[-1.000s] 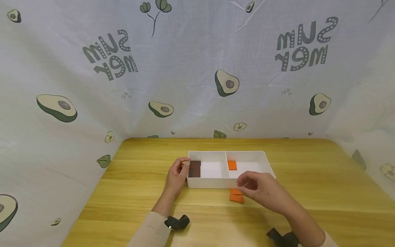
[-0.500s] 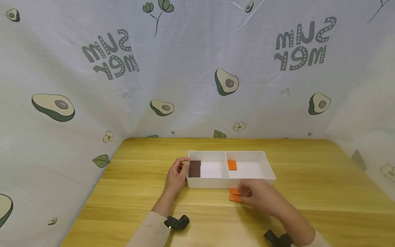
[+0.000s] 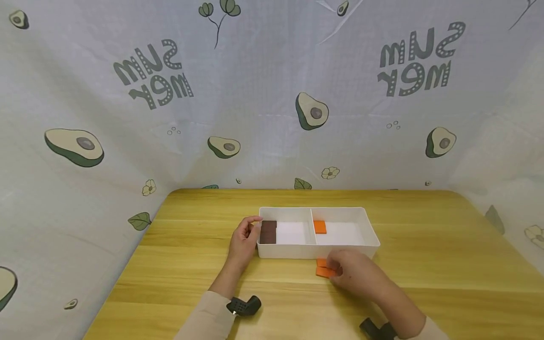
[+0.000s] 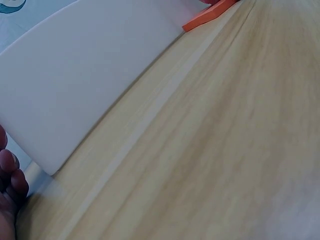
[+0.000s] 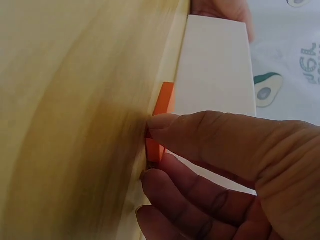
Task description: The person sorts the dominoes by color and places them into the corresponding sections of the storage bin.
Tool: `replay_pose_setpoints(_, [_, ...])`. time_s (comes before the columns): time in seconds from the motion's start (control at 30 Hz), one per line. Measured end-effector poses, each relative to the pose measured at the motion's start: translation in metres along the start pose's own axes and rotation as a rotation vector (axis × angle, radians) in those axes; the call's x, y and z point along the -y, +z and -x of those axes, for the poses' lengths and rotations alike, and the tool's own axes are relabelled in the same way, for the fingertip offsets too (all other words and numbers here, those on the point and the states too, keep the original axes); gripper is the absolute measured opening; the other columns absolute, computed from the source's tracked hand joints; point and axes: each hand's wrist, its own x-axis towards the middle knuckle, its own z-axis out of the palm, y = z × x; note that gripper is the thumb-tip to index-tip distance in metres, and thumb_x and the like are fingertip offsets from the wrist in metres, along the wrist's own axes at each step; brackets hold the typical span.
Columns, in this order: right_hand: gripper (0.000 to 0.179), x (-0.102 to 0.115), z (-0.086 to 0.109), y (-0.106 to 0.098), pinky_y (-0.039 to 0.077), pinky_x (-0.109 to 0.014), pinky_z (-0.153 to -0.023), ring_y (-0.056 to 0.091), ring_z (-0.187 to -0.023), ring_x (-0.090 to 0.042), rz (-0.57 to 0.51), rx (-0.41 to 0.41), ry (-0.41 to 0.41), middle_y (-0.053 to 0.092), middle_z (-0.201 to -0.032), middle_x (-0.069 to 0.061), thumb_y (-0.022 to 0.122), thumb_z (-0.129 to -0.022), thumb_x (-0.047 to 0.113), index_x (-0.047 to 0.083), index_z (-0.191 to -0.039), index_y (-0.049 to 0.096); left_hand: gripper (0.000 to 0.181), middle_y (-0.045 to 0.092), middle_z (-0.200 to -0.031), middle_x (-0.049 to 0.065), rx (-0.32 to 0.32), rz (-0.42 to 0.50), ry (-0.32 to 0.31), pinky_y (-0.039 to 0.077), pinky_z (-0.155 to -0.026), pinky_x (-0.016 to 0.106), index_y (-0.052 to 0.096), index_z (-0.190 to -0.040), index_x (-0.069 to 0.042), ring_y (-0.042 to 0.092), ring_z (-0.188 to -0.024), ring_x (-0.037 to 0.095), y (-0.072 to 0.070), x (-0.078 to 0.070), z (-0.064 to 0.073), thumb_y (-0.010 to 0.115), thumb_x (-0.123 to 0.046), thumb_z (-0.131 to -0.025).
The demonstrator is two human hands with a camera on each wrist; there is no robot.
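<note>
A white two-compartment box [image 3: 289, 251] stands on the table. My left hand [image 3: 243, 241] holds its left end, fingers bent at the rim. In the left wrist view, curled fingers [image 4: 11, 170] show beside the box's corner. Several dark brown rectangular tiles [image 3: 268, 232] lie at the left of the left compartment; one orange tile [image 3: 320, 227] lies by the divider in the right one. Just in front of the box, my right hand [image 3: 357, 273] pinches an orange tile [image 5: 154, 150] between thumb and fingers, low over the table. Another orange tile [image 3: 321, 262] lies against the front wall.
The wooden table [image 3: 170, 283] extends to both sides of the box. Behind it hangs a pale curtain [image 3: 263, 94] printed with avocados. Each wrist carries a black camera, the left camera [image 3: 244, 306] close above the tabletop.
The right hand has come down from over the box's front wall to the orange tiles and taken hold of one. The left hand stays at the box's left end.
</note>
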Motion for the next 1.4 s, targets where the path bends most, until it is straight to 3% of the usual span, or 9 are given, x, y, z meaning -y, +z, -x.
replay_pose_setpoints(0.33, [0.025,0.000,0.001,-0.001,0.047,-0.023,-0.066,0.050,-0.073,-0.003,-0.011,-0.004,-0.050,0.059,-0.077,0.012,0.082,-0.073,0.005,0.021,-0.079,0.063,0.025,0.043,-0.077,-0.004,0.008,0.039,0.032,0.034,-0.058,0.020,0.067,-0.125,-0.013,0.039,-0.064,0.008,-0.001,0.000,0.002,0.058,-0.017,-0.103])
replay_pose_setpoints(0.73, [0.020,0.014,0.005,-0.022,0.054,-0.025,-0.069,0.064,-0.080,-0.009,-0.197,0.064,0.068,0.069,-0.095,0.005,0.080,-0.083,0.007,0.019,-0.093,0.068,0.024,0.042,-0.076,-0.003,0.005,0.036,0.031,0.033,-0.059,0.020,0.067,-0.125,-0.012,0.039,-0.064,0.008,0.000,-0.002,0.003,0.058,-0.016,-0.103])
replay_pose_setpoints(0.83, [0.019,0.013,0.007,-0.028,0.055,-0.023,-0.068,0.065,-0.080,-0.007,-0.229,0.054,0.051,0.070,-0.097,0.004,0.078,-0.084,0.007,0.017,-0.098,0.070,0.025,0.041,-0.076,-0.002,0.004,0.015,0.021,0.032,-0.059,0.020,0.066,-0.125,-0.007,0.038,-0.064,0.008,0.000,-0.010,0.005,0.056,-0.012,-0.103])
replay_pose_setpoints(1.03, [0.018,0.013,0.010,-0.037,0.055,-0.020,-0.070,0.064,-0.080,-0.001,-0.215,0.003,0.012,0.070,-0.099,0.005,0.077,-0.086,0.010,0.016,-0.102,0.072,0.025,0.042,-0.077,-0.003,0.009,0.028,0.024,0.033,-0.059,0.020,0.067,-0.125,-0.010,0.039,-0.064,0.008,-0.002,-0.005,0.005,0.057,-0.014,-0.103])
replay_pose_setpoints(1.4, [0.020,0.012,0.018,-0.054,0.056,-0.022,-0.072,0.068,-0.087,-0.008,-0.260,-0.100,0.082,0.072,-0.105,0.002,0.075,-0.088,0.009,0.016,-0.106,0.071,0.023,0.043,-0.076,-0.003,0.017,0.046,0.022,0.034,-0.059,0.021,0.068,-0.124,-0.016,0.040,-0.064,0.009,-0.004,0.001,0.004,0.060,-0.018,-0.102])
